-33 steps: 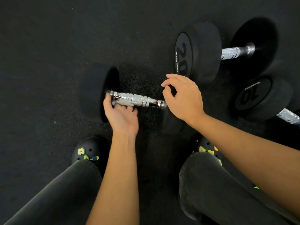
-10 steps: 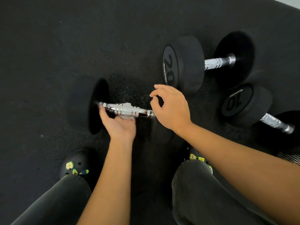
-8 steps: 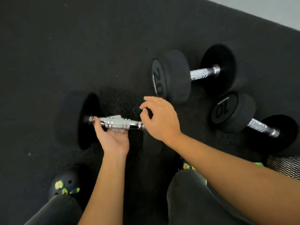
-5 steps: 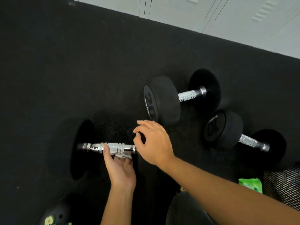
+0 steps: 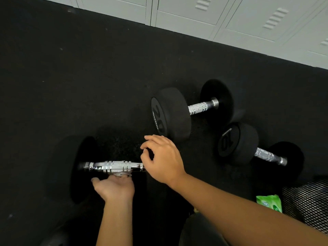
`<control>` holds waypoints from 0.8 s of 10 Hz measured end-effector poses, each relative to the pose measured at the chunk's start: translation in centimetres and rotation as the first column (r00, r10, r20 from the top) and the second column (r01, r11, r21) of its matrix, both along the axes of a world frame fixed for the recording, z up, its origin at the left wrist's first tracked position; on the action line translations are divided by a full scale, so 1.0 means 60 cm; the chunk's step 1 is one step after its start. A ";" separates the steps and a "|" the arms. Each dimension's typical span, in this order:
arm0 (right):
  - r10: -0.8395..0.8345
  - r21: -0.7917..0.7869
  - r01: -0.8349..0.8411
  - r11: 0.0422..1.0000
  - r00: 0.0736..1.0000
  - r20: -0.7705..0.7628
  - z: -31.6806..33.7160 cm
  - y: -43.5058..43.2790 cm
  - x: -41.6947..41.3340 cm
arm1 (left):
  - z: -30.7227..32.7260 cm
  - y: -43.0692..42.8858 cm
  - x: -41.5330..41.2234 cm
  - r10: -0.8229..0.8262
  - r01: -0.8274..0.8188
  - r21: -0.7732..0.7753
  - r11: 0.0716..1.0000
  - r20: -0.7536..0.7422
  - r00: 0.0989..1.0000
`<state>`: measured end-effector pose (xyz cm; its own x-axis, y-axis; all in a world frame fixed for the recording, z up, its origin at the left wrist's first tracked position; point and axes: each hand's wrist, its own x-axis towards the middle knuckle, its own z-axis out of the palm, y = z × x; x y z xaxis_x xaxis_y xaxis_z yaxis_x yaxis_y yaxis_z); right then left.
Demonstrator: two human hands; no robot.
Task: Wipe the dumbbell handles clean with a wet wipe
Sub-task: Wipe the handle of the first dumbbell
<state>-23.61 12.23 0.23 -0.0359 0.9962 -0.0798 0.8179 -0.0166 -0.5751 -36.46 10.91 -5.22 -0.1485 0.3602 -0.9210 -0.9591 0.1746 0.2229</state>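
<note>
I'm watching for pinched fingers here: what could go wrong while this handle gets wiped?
The near dumbbell lies on round heads; if the right hand lets go, it may roll onto the left hand tucked under its handle. The wet wipe shows only as a small bunch below the bar, so the top and ends may get missed.

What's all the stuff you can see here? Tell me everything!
Dumbbells: three, black ends with silver handles; near dumbbell in front, 20 dumbbell and 10 dumbbell to the right.
Wet wipe: one, white, under near dumbbell's handle.
Wipes pack: one, green, bottom right.
Mesh thing: one, black, beside the pack.
Lockers: several, pale grey, along the top.
Floor mat: one, black, under everything.
Left grip: one, bare, pinches the wet wipe against the handle.
Right grip: one, bare, curled on near dumbbell's right end.
</note>
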 end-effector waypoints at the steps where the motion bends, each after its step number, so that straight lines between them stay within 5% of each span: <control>1: 0.001 -0.003 -0.001 1.000 1.000 0.005 0.000 0.000 0.000 | -0.023 -0.006 -0.010 -0.059 0.060 0.019 0.998 -0.073 0.996; 2: 0.001 0.005 -0.001 1.000 1.000 0.008 -0.001 -0.001 0.000 | -0.033 -0.039 0.011 -0.058 0.070 0.046 0.997 -0.217 0.975; 3: -0.008 0.008 0.008 1.000 1.000 0.006 -0.002 0.000 0.000 | 0.009 -0.055 0.033 0.007 0.002 0.049 0.999 -0.189 0.982; 6: 0.010 -0.001 -0.010 1.000 1.000 0.024 -0.002 0.001 0.001 | 0.064 -0.025 0.058 -0.177 0.178 -0.022 0.984 0.029 0.984; 8: -0.005 -0.008 0.005 1.000 1.000 0.014 0.004 0.003 0.002 | 0.049 -0.010 0.032 -0.043 0.053 -0.053 0.997 0.180 0.983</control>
<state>-23.51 12.41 0.44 -0.0296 0.9956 -0.0884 0.8258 -0.0255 -0.5634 -34.52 10.29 -2.31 0.0364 0.3091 -0.9503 -0.9727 0.2292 0.0373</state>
